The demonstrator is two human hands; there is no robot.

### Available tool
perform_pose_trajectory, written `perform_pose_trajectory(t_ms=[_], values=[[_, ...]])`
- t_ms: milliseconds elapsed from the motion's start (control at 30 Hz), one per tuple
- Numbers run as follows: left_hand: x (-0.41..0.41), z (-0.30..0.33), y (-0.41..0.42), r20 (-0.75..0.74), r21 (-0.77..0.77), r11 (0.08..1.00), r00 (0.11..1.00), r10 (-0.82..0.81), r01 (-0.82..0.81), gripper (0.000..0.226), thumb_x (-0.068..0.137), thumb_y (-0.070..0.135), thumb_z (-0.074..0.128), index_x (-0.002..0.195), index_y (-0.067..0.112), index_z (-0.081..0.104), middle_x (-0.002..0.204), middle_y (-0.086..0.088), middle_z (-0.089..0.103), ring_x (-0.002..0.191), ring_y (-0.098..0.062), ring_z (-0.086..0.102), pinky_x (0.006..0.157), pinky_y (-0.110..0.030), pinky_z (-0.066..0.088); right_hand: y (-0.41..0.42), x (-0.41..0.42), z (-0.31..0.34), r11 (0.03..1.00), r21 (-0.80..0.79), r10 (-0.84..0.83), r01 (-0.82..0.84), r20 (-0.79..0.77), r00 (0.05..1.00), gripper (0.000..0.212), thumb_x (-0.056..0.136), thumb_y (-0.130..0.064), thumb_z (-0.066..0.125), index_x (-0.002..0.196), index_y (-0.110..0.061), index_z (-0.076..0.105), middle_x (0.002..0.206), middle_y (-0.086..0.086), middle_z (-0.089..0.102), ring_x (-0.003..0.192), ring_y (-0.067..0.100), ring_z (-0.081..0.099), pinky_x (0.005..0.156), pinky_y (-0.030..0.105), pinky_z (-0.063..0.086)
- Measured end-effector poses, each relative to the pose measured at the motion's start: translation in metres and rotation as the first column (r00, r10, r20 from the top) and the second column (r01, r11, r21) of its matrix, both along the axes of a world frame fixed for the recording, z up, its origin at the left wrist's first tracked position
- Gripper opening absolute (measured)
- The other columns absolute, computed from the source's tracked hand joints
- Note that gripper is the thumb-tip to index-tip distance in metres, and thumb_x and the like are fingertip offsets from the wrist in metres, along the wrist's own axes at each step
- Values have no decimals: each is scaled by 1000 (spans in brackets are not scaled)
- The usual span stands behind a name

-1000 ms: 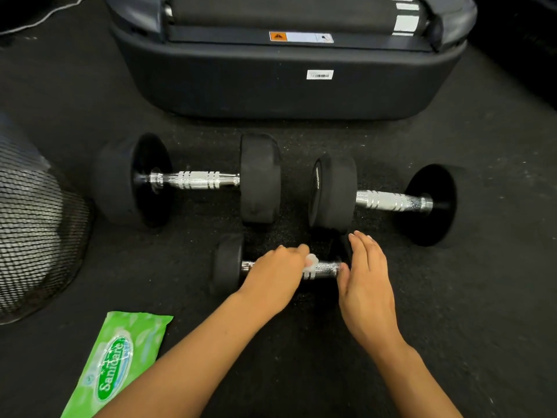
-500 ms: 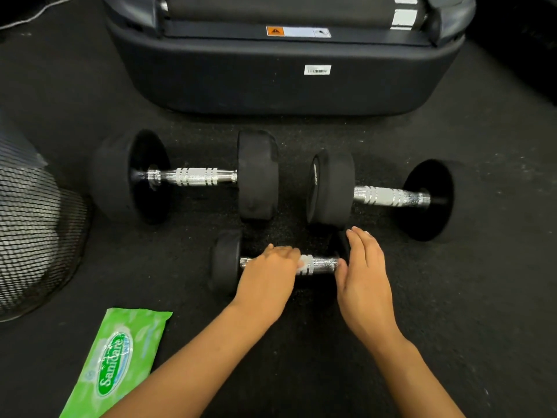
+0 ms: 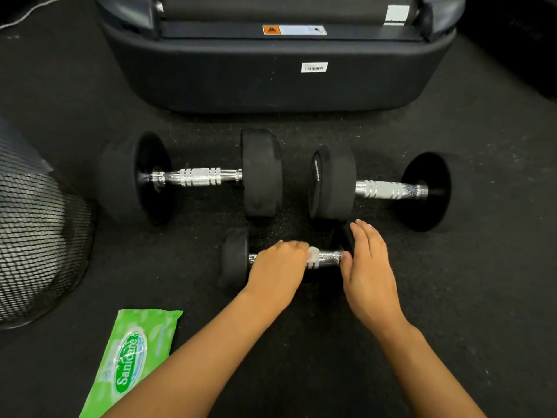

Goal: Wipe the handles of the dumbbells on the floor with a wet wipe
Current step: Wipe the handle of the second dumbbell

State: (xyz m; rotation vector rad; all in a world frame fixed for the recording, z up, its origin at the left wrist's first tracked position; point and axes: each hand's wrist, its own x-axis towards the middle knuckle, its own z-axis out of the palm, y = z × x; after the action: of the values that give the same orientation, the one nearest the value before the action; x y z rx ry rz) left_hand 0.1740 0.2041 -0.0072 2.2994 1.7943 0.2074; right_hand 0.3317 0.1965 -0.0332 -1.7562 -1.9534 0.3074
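I am in a gym or home workout area. Evidence: black speckled rubber floor [image 3: 452, 297], three black-headed dumbbells with chrome knurled handles [image 3: 196, 177], and the dark grey rear end of a treadmill [image 3: 211, 73] bearing warning labels.

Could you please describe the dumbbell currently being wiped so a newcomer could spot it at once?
Find the dark treadmill base at the top; two large dumbbells lie in front of it. The small dumbbell lies nearer the person, under both hands. It alone is small, with a white wet wipe on its handle.
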Motion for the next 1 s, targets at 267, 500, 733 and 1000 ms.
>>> perform_pose_trajectory(t_ms=[267, 500, 733, 1000], values=[[8, 2, 6, 17, -51, 998, 999, -41, 42, 25, 94, 18, 43, 116, 16, 55, 114, -2, 61, 102, -27, 59, 77, -36, 44, -1, -1, 3, 1000, -9, -8, 8, -6, 1000, 49, 91, -9, 49, 138, -1, 35, 144, 12, 34, 135, 23, 25, 112, 37, 24], [2, 6, 1, 38, -27, 999, 999, -39, 40, 23, 92, 15, 48, 114, 14, 57, 112, -4, 62, 100, -27, 60, 75, -35, 44, -2, -4, 4, 999, -27, -31, 30, -17, 999, 49, 92, -10, 48, 139, -4, 34, 146, 8, 32, 136, 19, 22, 112, 37, 23], [8, 14, -7, -106, -33, 993, 988, 113, -117, 15, 80, 18, 69, 93, 12, 66, 87, -4, 68, 78, -21, 66, 60, -28, 47, -3, -4, 3, 999, -13, -38, 38, -18, 999, 50, 91, -8, 48, 139, -3, 34, 145, 9, 33, 135, 19, 24, 112, 34, 22], [4, -4, -2, 94, 50, 997, 994, -57, 52, 20, 88, 13, 54, 105, 9, 64, 103, -8, 67, 94, -27, 65, 74, -34, 50, -3, -4, 3, 999, 3, -35, 35, -13, 999, 50, 91, -8, 49, 138, -3, 35, 144, 9, 34, 135, 19, 25, 112, 34, 24]])
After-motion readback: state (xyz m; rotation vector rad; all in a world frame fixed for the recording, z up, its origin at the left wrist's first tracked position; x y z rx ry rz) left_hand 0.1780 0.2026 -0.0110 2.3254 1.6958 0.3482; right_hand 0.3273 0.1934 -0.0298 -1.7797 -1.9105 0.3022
